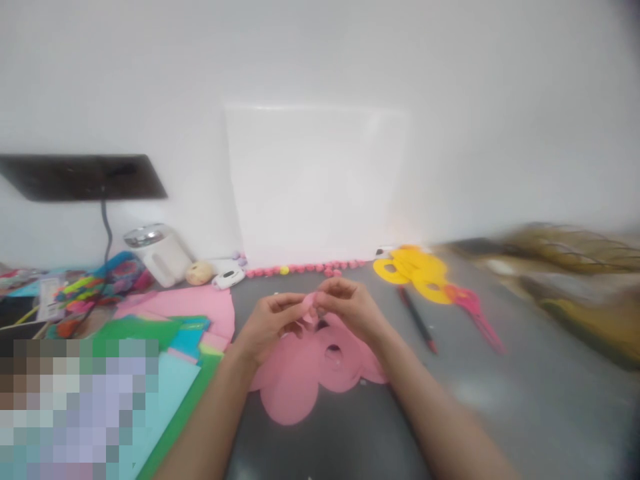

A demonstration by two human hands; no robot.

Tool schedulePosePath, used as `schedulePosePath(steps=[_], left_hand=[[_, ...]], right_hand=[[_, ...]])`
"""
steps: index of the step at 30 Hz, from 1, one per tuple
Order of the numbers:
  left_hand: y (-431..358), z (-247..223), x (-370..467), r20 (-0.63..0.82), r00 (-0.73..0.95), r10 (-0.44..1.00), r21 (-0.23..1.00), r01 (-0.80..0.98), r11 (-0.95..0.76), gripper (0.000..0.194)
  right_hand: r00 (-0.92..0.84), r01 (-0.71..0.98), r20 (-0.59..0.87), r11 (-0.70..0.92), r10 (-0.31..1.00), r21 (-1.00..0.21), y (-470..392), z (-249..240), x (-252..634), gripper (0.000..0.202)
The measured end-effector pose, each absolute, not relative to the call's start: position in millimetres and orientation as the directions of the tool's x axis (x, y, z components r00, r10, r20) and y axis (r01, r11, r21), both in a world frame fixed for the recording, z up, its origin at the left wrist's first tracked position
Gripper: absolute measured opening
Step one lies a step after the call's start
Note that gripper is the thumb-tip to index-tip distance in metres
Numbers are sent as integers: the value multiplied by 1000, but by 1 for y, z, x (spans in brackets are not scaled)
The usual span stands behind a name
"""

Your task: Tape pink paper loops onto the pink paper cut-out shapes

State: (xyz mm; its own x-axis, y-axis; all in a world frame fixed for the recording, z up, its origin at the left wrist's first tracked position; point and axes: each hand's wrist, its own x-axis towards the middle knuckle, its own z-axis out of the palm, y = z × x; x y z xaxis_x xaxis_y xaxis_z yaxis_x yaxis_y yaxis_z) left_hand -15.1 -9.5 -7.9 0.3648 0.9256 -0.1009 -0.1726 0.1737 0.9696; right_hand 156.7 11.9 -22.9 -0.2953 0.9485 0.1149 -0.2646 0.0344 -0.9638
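Note:
Between the fingertips of both hands is a small piece of pink paper (pixel 311 303), pinched and slightly curled. My left hand (pixel 274 320) grips it from the left, and my right hand (pixel 349 305) from the right. Just below the hands, several pink paper circles (pixel 289 397) lie overlapping on the dark grey table; one circle near the middle has a round hole in it. The wrists and forearms cover parts of those circles. Blur hides the finer detail at the fingertips.
Yellow paper rings (pixel 437 267), a black-and-red pencil (pixel 419 321) and pink scissors (pixel 475 312) lie right. Coloured paper sheets (pixel 175 393) are stacked left. A row of small pink pieces (pixel 300 269) runs along the wall below a white sheet (pixel 320 183). A white container (pixel 159 257) leans back left.

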Motion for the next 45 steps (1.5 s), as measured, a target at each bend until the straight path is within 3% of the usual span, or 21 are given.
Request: schedulePosePath(steps=[9,14,20,25,33,45], left_hand=[[-10,-6,-16,-128,308,943,964,-185,191,20],[-10,-7,-13,-107,325,940,975,-152,163,22],[-10,-11,-12,-79,308,948,976,-169,136,40],[-11,-9,-12,-21,277,961,983,-168,70,43],[-11,-12,-13,31,289,957,997,-76,-9,29],[-16,-4,-6,197,156,968,973,91,-213,16]], right_hand=[[-290,-231,75,6,954,-973,13,-25,157,22],[-264,-263,101,29,959,-964,15,-28,158,15],[-315,-242,96,18,944,-970,14,-27,157,13],[-337,-250,46,-42,940,-967,12,-23,157,18],[-386,-251,51,-52,921,-966,12,-21,158,27],[-347,-264,31,-66,937,-962,15,-26,159,24]])
